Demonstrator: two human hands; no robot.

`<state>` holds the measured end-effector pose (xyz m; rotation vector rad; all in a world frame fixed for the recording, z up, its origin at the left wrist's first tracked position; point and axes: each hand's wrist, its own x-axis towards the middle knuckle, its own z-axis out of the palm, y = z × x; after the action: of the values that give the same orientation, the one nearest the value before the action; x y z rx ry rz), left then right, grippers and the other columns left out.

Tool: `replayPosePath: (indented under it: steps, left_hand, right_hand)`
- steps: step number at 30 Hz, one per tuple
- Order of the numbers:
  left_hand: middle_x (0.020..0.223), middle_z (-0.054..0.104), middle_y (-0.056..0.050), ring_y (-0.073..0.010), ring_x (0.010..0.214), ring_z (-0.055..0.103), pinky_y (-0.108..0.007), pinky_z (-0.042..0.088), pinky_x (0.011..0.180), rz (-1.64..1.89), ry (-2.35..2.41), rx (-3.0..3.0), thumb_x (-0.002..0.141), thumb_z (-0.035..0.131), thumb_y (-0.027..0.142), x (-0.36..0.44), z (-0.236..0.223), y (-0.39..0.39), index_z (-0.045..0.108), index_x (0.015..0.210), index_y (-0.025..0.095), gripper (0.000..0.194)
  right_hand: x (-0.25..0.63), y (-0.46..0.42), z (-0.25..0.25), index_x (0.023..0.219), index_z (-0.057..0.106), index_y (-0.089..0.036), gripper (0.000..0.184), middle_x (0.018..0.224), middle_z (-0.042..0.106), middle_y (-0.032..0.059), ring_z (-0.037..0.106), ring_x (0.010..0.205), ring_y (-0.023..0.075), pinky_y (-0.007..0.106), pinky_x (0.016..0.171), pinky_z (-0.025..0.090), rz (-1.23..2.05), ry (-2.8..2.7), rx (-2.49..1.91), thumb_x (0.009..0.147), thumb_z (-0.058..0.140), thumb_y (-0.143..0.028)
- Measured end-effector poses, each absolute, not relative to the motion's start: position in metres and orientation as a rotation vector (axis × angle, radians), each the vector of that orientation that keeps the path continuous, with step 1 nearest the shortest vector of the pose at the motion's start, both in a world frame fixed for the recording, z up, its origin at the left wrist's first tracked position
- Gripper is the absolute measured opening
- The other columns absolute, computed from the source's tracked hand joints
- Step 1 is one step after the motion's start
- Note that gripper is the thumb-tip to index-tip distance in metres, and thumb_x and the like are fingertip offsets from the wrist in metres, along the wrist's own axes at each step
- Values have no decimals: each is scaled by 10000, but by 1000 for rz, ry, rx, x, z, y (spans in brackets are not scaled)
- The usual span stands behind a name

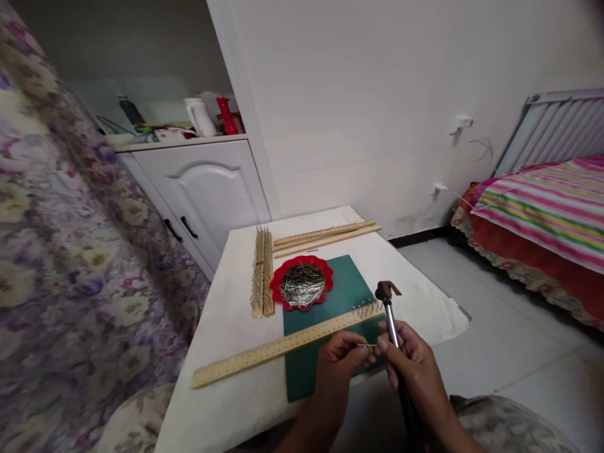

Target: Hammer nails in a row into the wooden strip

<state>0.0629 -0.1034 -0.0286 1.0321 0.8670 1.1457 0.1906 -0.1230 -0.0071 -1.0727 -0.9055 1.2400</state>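
My right hand (415, 355) is closed round the shaft of a claw hammer (391, 318), whose dark head points up and away from me. Between the fingertips of both hands lies a thin nail (367, 345); my left hand (342, 353) pinches one end of it. Just beyond my hands a long wooden strip (264, 355), dotted with rows of small marks or holes, slants across a green mat (302, 380). Several nails (368, 308) stand in the strip's right end. A red scalloped dish (329, 275) heaped with loose nails (304, 283) rests past the strip.
Two nail-studded strips (263, 274) lie at the white table's (226, 402) left side. Plain wooden strips (325, 239) lie at its far edge. A floral curtain (94, 270) hangs at left, a white cabinet (212, 195) stands behind, and a bed (542, 201) is at right.
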Motion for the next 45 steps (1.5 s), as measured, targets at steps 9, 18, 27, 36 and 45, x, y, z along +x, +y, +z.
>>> replayPosePath:
  steps: [9, 18, 27, 36, 45]
  left_hand:
    - [664, 589, -2, -128, 653, 547, -257, 444, 658, 1246, 961, 1179, 735, 599, 320, 54, -28, -90, 579, 761, 151, 172]
    - [737, 556, -5, -123, 699, 519, -218, 381, 630, 1119, 1335, 1884, 825, 463, 273, 48, -33, -48, 606, 742, 174, 193]
    - [769, 582, -4, -124, 729, 542, -218, 383, 668, 994, 1431, 2058, 837, 445, 254, 53, -39, -47, 611, 767, 194, 189]
    - [772, 589, -4, -120, 708, 536, -216, 368, 641, 919, 1498, 2149, 845, 442, 276, 57, -40, -45, 620, 796, 205, 198]
    - [756, 583, 0, -113, 704, 529, -214, 339, 608, 947, 1482, 2154, 814, 463, 224, 58, -44, -43, 620, 753, 192, 171]
  right_hand:
    - [190, -125, -6, 969, 523, -201, 305, 635, 624, -41, 369, 281, 39, 174, 300, 243, 1238, -918, -1103, 774, 609, -418]
    - [196, -125, -5, 989, 511, -199, 292, 632, 609, -40, 381, 299, 42, 174, 323, 249, 1210, -918, -1138, 797, 587, -406]
    - [197, -128, -1, 977, 514, -196, 253, 630, 613, -36, 365, 303, 29, 169, 328, 239, 1235, -930, -1125, 806, 585, -367]
    - [198, -128, 2, 961, 522, -194, 256, 590, 606, -47, 356, 286, 13, 151, 313, 212, 1294, -953, -1084, 795, 591, -377]
    - [196, -129, -5, 966, 492, -173, 234, 579, 615, -42, 346, 264, 10, 138, 299, 202, 1499, -1042, -1018, 826, 550, -352]
